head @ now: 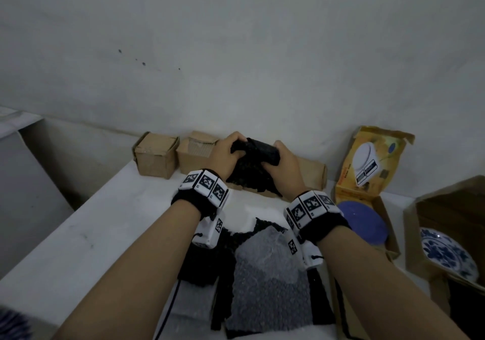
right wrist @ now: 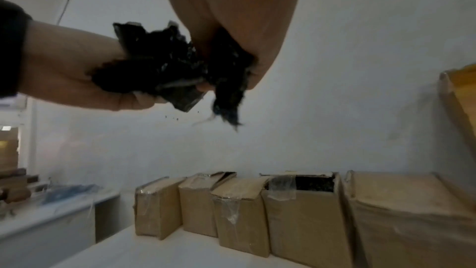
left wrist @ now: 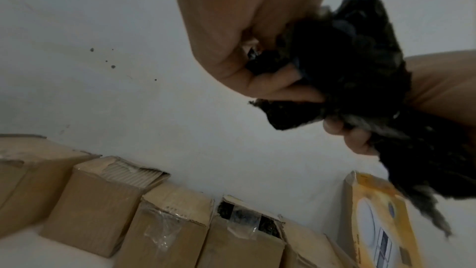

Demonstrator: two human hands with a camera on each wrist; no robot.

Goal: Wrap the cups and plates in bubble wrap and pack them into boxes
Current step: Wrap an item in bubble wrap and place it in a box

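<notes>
A small bundle wrapped in black bubble wrap (head: 253, 153) is held in the air at the far side of the white bench (head: 78, 234), just in front of the row of cardboard boxes against the wall. The left hand (head: 225, 155) grips its left end, fingers (left wrist: 280, 87) curled round the crumpled film; the right hand (head: 282, 166) clamps the right end the same way, with loose film trailing down beneath it. What sits inside cannot be seen; its short, roundish shape suggests a cup.

This looks like the end of the wrapping step: the loose ends are being gathered and squeezed tight. The next move probably calls for tucking the hanging tail in, then lowering the bundle into an open box, perhaps the brown cardboard box with a torn taped top (left wrist: 247, 237) directly below, which already shows dark filling through its opening.

The film is soft, dimpled and ragged at the edges, so it crushes easily and may spring open unless held. More of it, a black and grey bubble wrap sheet (head: 265, 276), lies flat on the bench near the person. To the right, a round purple plate (head: 362, 221) rests in a yellow printed carton (head: 372, 161) with its lid up, and further right a blue-and-white patterned ceramic plate (head: 446, 255) lies in an open brown cardboard box (head: 414, 234); both plates are unwrapped, hard and glossy.
</notes>
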